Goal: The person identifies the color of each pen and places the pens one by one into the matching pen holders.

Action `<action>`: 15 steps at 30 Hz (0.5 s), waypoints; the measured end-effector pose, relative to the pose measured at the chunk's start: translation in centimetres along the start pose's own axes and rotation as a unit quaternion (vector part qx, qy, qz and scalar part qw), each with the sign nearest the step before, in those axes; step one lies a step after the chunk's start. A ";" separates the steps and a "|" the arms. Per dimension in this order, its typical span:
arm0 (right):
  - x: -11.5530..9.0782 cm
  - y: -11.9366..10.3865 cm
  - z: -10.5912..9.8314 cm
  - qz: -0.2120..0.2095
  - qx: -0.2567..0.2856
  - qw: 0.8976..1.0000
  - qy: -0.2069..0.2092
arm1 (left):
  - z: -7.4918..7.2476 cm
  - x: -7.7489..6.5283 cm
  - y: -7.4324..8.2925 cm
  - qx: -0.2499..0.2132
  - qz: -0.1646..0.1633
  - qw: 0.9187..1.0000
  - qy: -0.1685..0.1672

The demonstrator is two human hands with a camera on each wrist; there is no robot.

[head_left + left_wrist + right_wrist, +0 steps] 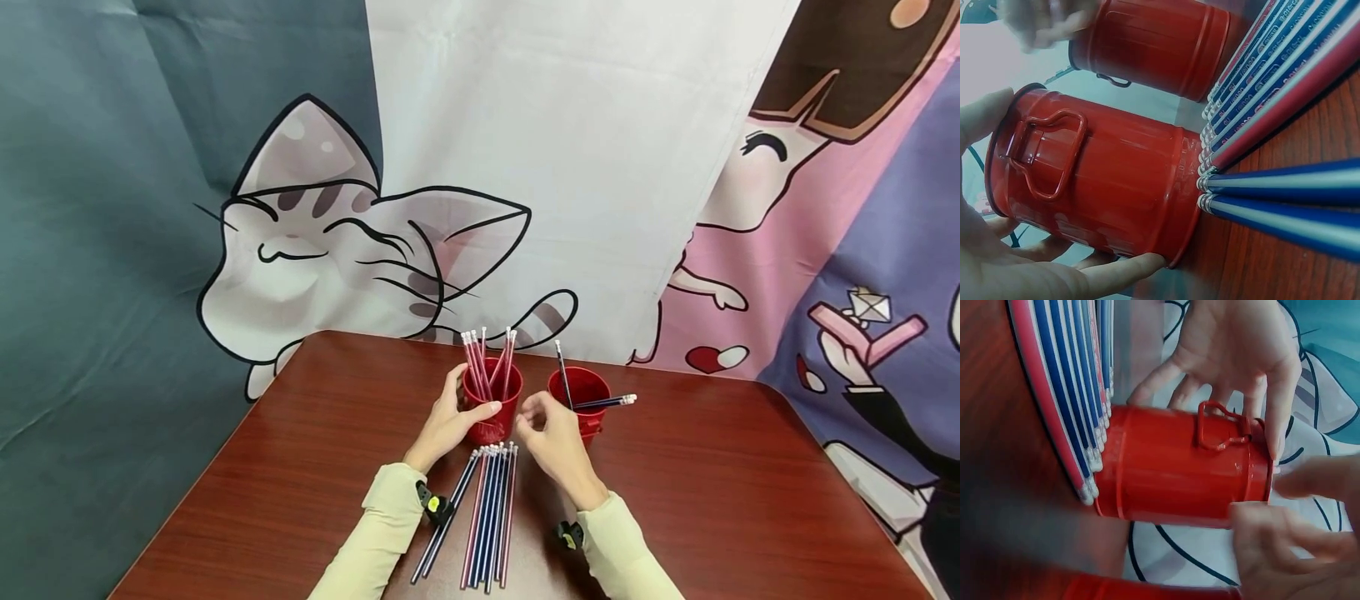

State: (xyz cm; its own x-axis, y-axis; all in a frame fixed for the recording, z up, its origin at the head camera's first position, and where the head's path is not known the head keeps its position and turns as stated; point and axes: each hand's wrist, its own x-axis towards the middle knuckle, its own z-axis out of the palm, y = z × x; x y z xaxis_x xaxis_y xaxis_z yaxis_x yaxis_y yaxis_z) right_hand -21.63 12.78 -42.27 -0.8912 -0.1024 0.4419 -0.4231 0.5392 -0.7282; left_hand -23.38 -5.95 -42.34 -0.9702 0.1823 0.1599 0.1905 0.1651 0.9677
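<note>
My left hand (438,427) grips a small red metal bucket (489,432), its thumb near the rim and its fingers spread along the far side. Several red pencils (476,365) stand in that bucket, eraser ends up. Just right of it, my right hand (558,443) hovers with bent fingers and nothing visible between them; it is blurred in the right wrist view. Behind this hand stands a second red bucket (592,427), partly hidden by it. A dark pencil (562,371) rises from that bucket, and dark blue pencils (609,402) lean out over its right rim.
In front of the left bucket, a row of red and blue pencils (489,517) lies on the brown table (720,483), erasers pointing away from me. Two blue pencils (450,525) lie apart at its left. A printed cloth backdrop (585,167) hangs behind the table.
</note>
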 end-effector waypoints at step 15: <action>-1.9 1.1 2.4 0.187 -0.161 0.951 -0.186 | -0.1 -0.1 0.2 -0.003 -0.013 1.000 -0.003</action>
State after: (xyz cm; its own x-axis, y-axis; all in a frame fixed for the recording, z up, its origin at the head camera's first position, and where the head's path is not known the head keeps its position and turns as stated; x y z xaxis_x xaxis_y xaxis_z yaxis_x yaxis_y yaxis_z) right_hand -20.78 11.56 -45.12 -0.9910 -0.1099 -0.0762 -0.0467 0.8181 -0.5732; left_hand -23.21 -6.03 -42.17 -0.9738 0.1846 0.1331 0.1641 0.1644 0.9727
